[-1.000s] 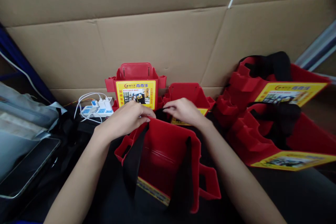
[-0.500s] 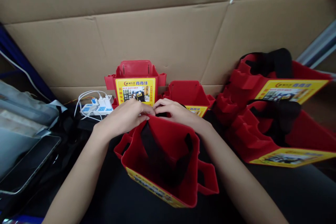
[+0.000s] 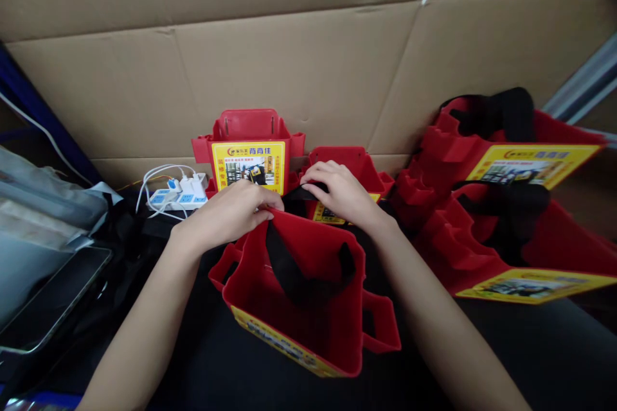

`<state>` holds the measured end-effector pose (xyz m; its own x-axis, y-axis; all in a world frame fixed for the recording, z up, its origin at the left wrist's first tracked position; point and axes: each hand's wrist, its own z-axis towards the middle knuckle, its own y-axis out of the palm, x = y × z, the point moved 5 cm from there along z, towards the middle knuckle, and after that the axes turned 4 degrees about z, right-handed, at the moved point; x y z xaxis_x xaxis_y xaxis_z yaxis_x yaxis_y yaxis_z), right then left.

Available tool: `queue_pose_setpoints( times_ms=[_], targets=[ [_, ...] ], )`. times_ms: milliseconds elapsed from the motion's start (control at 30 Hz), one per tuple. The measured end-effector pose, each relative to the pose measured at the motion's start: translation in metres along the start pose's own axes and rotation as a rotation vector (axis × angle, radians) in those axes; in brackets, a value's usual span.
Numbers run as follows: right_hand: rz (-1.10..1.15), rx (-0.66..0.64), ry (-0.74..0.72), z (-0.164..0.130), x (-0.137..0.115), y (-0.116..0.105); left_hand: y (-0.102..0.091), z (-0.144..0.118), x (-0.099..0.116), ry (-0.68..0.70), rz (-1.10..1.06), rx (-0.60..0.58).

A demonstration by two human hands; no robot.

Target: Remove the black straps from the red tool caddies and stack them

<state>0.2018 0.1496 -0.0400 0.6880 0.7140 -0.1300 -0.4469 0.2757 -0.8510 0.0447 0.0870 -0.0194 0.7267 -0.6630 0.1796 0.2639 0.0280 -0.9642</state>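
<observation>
A red plastic tool box with side loops and a yellow label is tilted in front of me, its opening facing up. My left hand pinches the top corner of its back wall, fingers closed. Inside the box hangs a black webbing strap, which runs along the back wall. Behind that wall, my right hand has its thumb and fingers closed on a stretch of the black strap, drawn out to the right. The outer face of the back wall is hidden from me.
Two more red boxes stand behind, a left one and a right one. Boxes with black straps are at the right. A white power strip, a phone and plastic bags lie left. Cardboard forms the back.
My right hand has moved away from the left, up and to the right, drawing the black strap behind the box. The strap inside has shifted upward. My left hand stays at the corner.
</observation>
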Motion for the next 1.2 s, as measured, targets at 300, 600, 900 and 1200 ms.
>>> queue_pose_setpoints(
  times_ms=[300, 600, 900, 1200],
  targets=[
    [0.077, -0.164, -0.113, 0.001, -0.018, 0.015, 0.009, -0.003, 0.000, 0.025, 0.057, -0.092],
    [0.079, -0.129, -0.032, -0.004, 0.000, -0.003, 0.013, -0.003, -0.001, 0.047, 0.048, -0.139],
    [0.384, -0.223, -0.185, -0.002, -0.034, 0.016, 0.008, -0.004, 0.003, 0.073, -0.008, -0.106],
    [0.197, -0.104, -0.001, -0.003, 0.012, 0.003, 0.008, -0.011, -0.002, 0.089, -0.038, -0.169]
  ],
)
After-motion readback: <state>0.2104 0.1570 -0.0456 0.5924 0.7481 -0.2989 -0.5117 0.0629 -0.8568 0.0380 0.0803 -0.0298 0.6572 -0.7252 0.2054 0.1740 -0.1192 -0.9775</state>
